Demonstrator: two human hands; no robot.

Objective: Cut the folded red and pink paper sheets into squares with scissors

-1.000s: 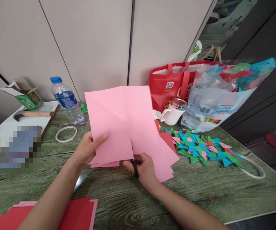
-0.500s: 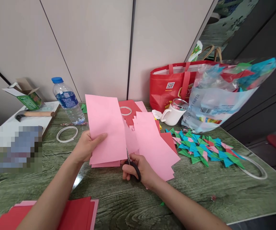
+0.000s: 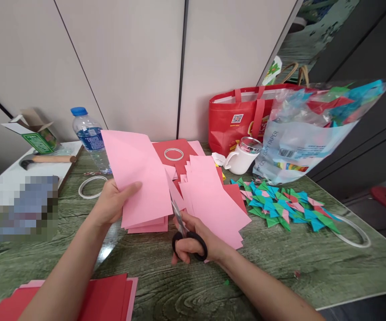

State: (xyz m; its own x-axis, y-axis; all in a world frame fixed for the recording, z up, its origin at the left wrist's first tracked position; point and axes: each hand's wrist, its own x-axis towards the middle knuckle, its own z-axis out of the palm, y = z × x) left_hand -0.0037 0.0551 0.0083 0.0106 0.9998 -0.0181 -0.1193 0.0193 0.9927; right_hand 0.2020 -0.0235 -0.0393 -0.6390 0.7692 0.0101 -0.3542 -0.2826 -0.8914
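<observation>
My left hand (image 3: pixel 115 200) grips a sheet of pink paper (image 3: pixel 137 174) by its left side, thumb on the front face. Black-handled scissors (image 3: pixel 181 223) are in my right hand (image 3: pixel 196 238), fingers through the loops. Their blades are parted a little and lie at the right edge of the sheet, with a narrow pink strip (image 3: pixel 175 194) beside them. More pink sheets (image 3: pixel 149 226) lie under the held one. To the right spreads a pile of cut pink pieces (image 3: pixel 209 196), partly over red paper (image 3: pixel 234 196).
Behind the paper lies a tape ring (image 3: pixel 173 154). A water bottle (image 3: pixel 90 136), another ring (image 3: pixel 92 187) and a hammer (image 3: pixel 50 158) stand or lie left. Folded paper pieces (image 3: pixel 280 205), a white mug (image 3: pixel 242 156), a red bag (image 3: pixel 226 120) and a plastic bag (image 3: pixel 306 147) are right. Red sheets (image 3: pixel 107 296) lie in front.
My left hand has moved left with the pink sheet, which now bends at the top. The scissors have opened wider, and my right hand has dropped slightly.
</observation>
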